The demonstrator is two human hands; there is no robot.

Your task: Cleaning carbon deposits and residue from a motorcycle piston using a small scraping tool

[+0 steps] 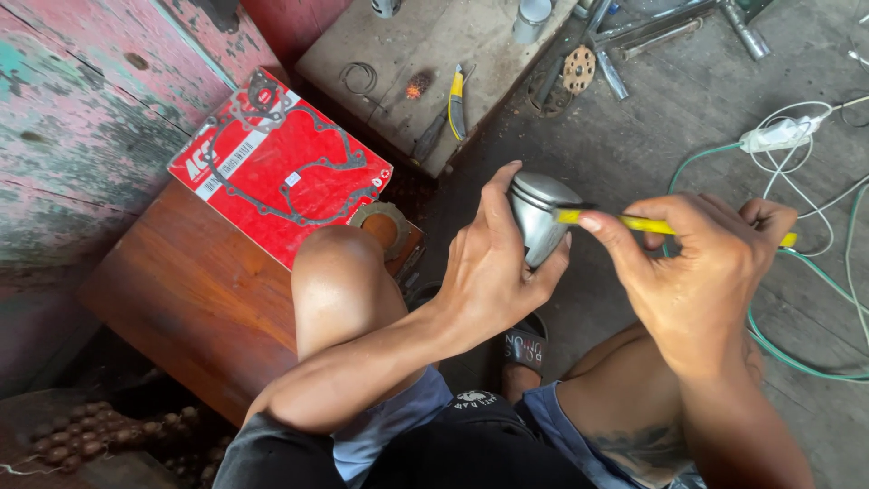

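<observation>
The left hand (493, 263) is gripping a silver cylindrical metal piston (536, 215). The right hand (701, 272) is pinching a thin yellow-handled tool (647, 224) (its tip touching the piston's rim).

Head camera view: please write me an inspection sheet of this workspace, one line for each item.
Surface: dusty grey concrete floor; low brown wooden table at the left.
Job's things: silver metal piston in the left hand; yellow-handled tool in the right hand, its tip against the piston's side.
Clutter: red gasket pack on the table; yellow-handled knife on a board; metal tubes and a sprocket on the floor.
Grippers: both hands closed on their things.
Cables: green cable and white wires on the floor at the right.
Surroundings: worn pink wooden wall.
</observation>
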